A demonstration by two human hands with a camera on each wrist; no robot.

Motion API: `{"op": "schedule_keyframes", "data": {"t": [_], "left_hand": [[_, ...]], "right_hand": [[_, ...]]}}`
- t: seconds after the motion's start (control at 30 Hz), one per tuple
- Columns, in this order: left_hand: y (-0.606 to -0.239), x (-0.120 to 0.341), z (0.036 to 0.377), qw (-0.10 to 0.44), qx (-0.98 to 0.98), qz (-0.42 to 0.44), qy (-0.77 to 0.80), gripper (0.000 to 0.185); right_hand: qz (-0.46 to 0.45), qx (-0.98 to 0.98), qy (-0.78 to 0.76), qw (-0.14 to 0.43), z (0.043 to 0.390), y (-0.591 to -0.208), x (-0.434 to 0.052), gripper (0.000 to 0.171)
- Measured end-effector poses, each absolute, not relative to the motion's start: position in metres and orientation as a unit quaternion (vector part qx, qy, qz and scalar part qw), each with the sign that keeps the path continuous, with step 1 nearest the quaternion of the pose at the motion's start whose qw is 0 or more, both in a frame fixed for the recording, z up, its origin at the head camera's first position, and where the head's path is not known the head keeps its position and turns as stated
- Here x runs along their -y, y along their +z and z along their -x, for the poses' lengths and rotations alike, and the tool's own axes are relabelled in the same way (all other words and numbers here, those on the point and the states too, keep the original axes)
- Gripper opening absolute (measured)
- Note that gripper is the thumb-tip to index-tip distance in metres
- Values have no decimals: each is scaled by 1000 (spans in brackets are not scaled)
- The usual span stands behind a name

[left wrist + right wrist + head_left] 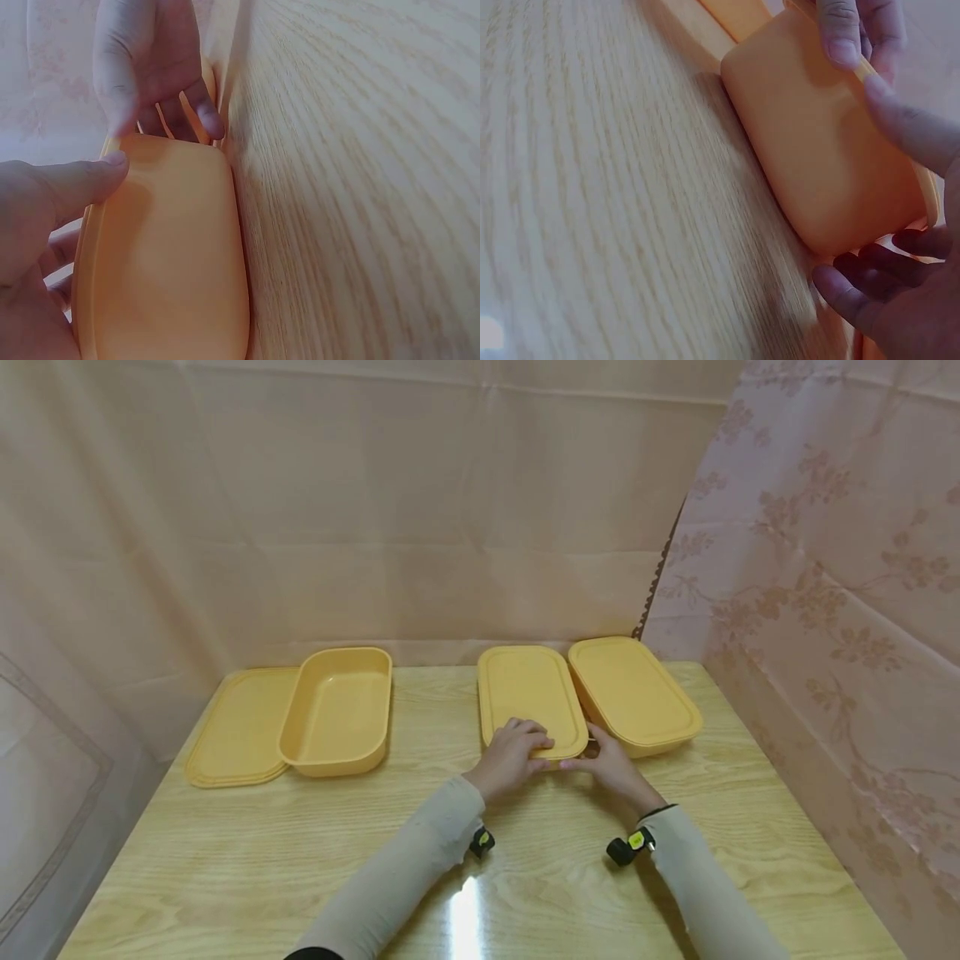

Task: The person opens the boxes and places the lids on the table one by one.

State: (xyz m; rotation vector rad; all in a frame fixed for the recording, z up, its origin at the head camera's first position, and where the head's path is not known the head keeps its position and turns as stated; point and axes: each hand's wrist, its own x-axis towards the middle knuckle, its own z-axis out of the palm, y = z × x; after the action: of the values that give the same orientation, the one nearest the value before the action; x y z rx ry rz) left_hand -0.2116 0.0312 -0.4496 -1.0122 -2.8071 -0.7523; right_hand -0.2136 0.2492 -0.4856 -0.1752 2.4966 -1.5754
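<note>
Seeing 2 hands working near end of lidded box (532, 702), centre of head frame, sitting on table (525, 877). Left hand (510, 758) resting on lid's near edge, fingers curling over rim, thumb pressing lid edge. Right hand (611, 768) pinching near right corner, fingers tucking under rim. Judging box as light, stiff plastic, smooth and a bit slippery; rim lip looking like best hold. Second lidded box (636, 693) touching it at right. Open box (339, 710) and loose lid (238, 727) lying left. Reading no labels or writing.

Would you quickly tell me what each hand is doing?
Left hand: grips the lidded container at its near edge.
Right hand: grips the same container.
</note>
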Motion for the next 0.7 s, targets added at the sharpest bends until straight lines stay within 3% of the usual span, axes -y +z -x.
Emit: {"op": "schedule_keyframes", "data": {"t": [0.17, 0.37, 0.7], "left_hand": [[-449, -31, 212, 33, 911, 333, -239, 34], [-449, -32, 212, 61, 914, 343, -206, 33], [-445, -40, 210, 88, 926, 348, -115, 27]], "right_hand": [[63, -851, -516, 79, 213, -486, -249, 90], [76, -863, -497, 46, 214, -487, -246, 76], [79, -871, -482, 46, 213, -493, -245, 68]]}}
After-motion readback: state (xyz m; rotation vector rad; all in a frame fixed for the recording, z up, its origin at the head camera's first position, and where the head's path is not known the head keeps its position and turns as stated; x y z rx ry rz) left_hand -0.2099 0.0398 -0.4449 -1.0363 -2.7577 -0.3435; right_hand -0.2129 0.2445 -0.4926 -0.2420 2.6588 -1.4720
